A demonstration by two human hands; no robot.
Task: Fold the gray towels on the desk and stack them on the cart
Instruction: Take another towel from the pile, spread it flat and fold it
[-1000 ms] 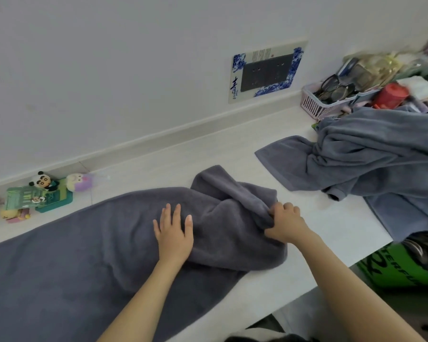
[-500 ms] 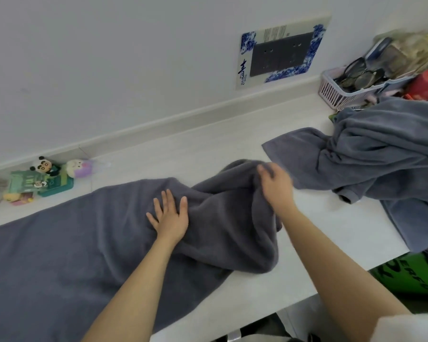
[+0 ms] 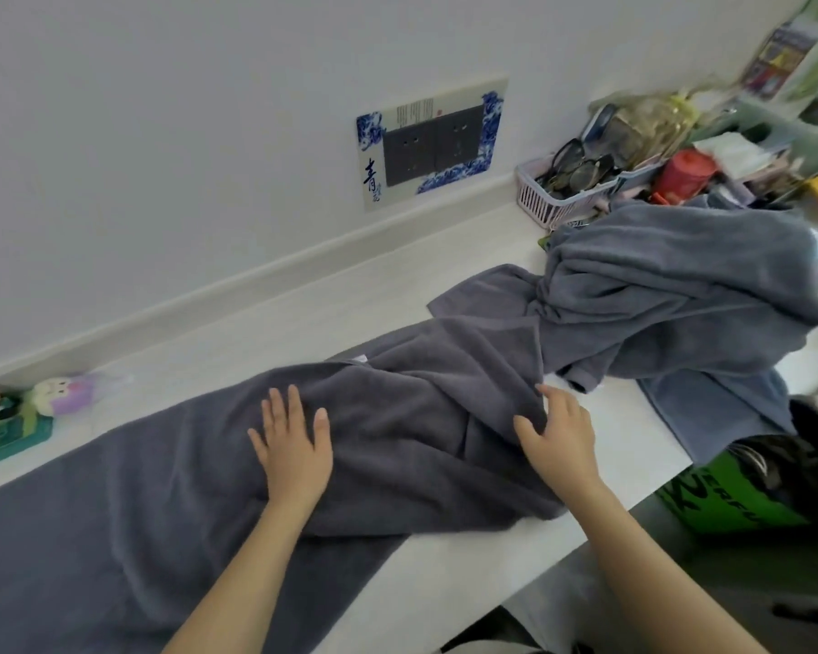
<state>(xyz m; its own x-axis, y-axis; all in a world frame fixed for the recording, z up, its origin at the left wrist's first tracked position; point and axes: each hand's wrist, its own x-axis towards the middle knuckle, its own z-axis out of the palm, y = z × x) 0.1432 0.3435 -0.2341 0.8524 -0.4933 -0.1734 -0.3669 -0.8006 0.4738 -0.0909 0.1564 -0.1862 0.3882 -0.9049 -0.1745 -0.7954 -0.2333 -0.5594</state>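
A long dark gray towel [image 3: 138, 502] lies along the white desk [image 3: 445, 578], its right end still rumpled and reaching up to a pile of lighter gray towels [image 3: 671, 299]. My left hand [image 3: 294, 450] presses flat on the middle of the dark towel, fingers apart. At the towel's rumpled right edge, close to the pile, my right hand [image 3: 556, 434] rests with fingers spread and holds nothing. The cart is out of sight.
Small toy figures on a green box [image 3: 6, 417] stand at the far left by the wall. A white basket of glasses [image 3: 567, 186] and clutter with a red cup [image 3: 685, 174] fill the back right. A green bag [image 3: 728, 498] sits below the desk's right end.
My right hand let go of the bunched fold, which is now drawn out to the right toward the pile. It then came back to the towel's near right edge. My left hand stayed put.
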